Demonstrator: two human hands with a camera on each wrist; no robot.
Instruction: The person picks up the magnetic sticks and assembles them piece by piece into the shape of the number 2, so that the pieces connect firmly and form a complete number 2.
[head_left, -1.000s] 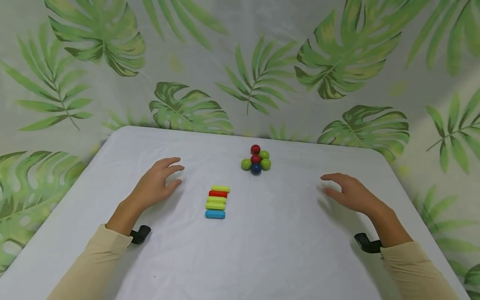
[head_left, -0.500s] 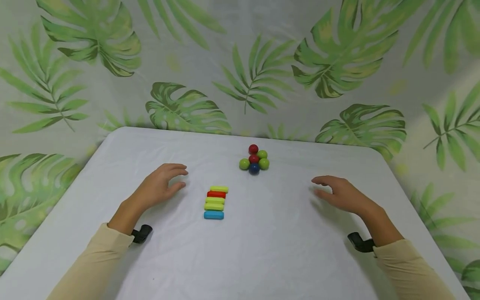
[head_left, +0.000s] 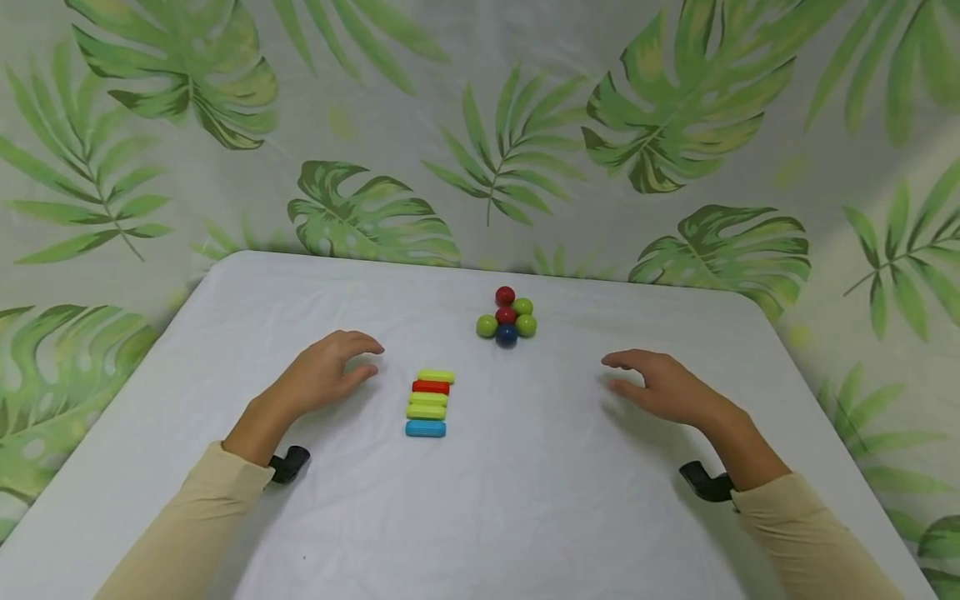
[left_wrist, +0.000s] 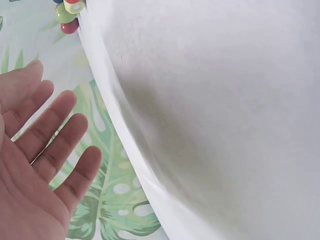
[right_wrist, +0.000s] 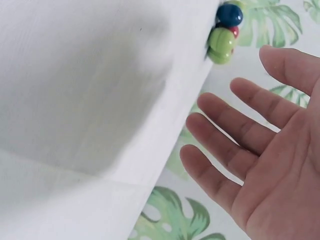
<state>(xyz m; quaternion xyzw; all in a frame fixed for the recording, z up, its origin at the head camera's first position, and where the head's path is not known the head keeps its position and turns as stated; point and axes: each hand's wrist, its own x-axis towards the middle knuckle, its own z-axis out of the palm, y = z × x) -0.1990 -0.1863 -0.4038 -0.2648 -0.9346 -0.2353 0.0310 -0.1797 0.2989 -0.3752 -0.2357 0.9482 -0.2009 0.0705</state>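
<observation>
My left hand [head_left: 321,375] hovers over the left part of the white table with fingers relaxed and nothing in it. Just right of it lies a column of small bars: yellow-green ones, a red bar [head_left: 431,387] and, nearest me, a blue bar [head_left: 425,428]. My right hand [head_left: 670,387] hangs over the right side, also holding nothing, its fingers loosely spread in the right wrist view. Between and beyond the hands sits a cluster of glossy balls: red, green and a dark blue ball [head_left: 506,335] at the front. A green ball [right_wrist: 221,44] shows in the right wrist view.
The table [head_left: 525,500] wears a white cloth and has rounded far corners. Behind it hangs a leaf-patterned curtain [head_left: 420,100], which also covers both sides. Each wrist carries a black camera mount [head_left: 291,464].
The right hand has drifted left toward the middle of the table. My left hand has shifted slightly right and down, nearer the bars. The bars and balls keep their arrangement.
</observation>
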